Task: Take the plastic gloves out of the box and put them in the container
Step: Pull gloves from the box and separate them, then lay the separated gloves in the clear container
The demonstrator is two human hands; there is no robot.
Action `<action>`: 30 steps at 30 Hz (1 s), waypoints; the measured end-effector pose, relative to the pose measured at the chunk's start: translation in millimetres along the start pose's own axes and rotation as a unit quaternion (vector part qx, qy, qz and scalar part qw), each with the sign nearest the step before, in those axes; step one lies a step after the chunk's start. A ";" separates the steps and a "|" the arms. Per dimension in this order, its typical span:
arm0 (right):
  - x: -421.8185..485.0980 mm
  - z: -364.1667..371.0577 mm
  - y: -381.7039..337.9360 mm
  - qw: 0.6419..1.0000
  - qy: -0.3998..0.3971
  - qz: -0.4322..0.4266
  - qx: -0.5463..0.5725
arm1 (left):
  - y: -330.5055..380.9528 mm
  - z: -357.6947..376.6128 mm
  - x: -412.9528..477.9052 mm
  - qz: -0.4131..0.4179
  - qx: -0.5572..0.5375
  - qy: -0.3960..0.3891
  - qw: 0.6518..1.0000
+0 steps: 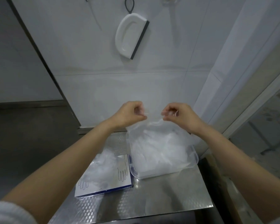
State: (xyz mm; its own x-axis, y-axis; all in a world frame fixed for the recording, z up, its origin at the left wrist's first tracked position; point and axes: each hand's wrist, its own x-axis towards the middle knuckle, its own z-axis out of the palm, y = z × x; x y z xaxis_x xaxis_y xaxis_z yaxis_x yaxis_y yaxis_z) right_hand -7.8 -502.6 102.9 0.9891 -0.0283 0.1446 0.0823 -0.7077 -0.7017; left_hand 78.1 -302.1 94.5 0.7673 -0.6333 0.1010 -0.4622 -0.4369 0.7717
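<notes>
Sleeve (8, 212); left hand (129, 114), right hand (179, 115), fingertips (143, 117) tight on plastic glove (152, 126) over container (195, 156); hand-outline box (113, 177) beside

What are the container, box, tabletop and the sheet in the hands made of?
Container: clear glossy rigid plastic; contents show through.
Box: likely printed cardboard, matte white, blue edge.
Table: probably stainless steel; reflective, embossed pattern.
Glove pinched by left hand and right hand: thin translucent plastic film, wrinkled.
</notes>
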 end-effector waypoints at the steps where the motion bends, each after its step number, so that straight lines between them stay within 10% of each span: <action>1: -0.7 -1.6 -1.0 0.998 0.055 -0.026 -0.004 | 2.9 1.7 1.3 0.033 0.015 0.050 0.998; 7: -22.0 -4.6 -6.9 0.960 0.201 -0.188 -0.060 | 11.1 5.5 -18.2 0.194 0.063 0.158 0.966; 24: -68.2 73.2 71.3 0.976 -0.182 0.040 -0.110 | -60.5 66.6 -41.0 0.067 0.331 -0.285 0.897; 30: -61.7 63.7 63.0 0.971 -0.221 0.092 0.020 | -45.4 71.3 -31.8 0.027 0.397 -0.291 0.870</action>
State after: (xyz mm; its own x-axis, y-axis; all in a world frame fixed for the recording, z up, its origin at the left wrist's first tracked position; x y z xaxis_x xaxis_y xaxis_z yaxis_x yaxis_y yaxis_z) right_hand -55.8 -500.5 5.3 0.9425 0.1600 -0.2934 -0.1051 -0.6915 -0.7147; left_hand 42.9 -307.7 11.5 0.4866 -0.7813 -0.3908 -0.8293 -0.5538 0.0747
